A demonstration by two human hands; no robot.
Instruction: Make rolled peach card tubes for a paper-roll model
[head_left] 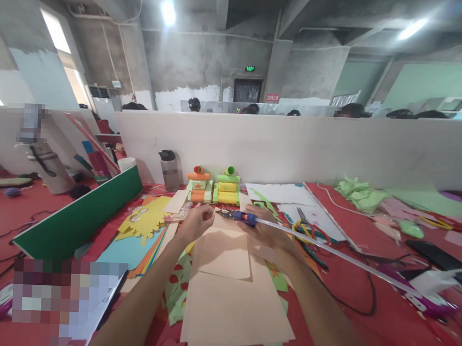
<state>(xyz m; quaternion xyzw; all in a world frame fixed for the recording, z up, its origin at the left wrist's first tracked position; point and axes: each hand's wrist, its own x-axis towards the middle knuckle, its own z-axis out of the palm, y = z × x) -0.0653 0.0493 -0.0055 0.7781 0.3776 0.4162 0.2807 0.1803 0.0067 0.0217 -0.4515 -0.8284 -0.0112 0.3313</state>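
My right hand [263,224] is closed around a blue hot glue gun [246,218]. A long clear glue stick [327,244] runs out of its back toward the lower right. The dark nozzle points left, at the fingertips of my left hand [199,221]. Those fingers are curled and pinched together at the far edge of the beige paper; what they hold, if anything, is too small to make out. Stacked sheets of beige paper [233,305] lie below both hands, with a smaller beige sheet [225,254] on top.
Orange, yellow and green paper rolls [227,187] stand stacked ahead, beside a grey bottle [170,170]. At left are yellow paper cutouts [147,216] and a green board [83,215]. Scissors [303,219], pliers [314,254] and cables lie at right. A white partition [285,150] closes the back.
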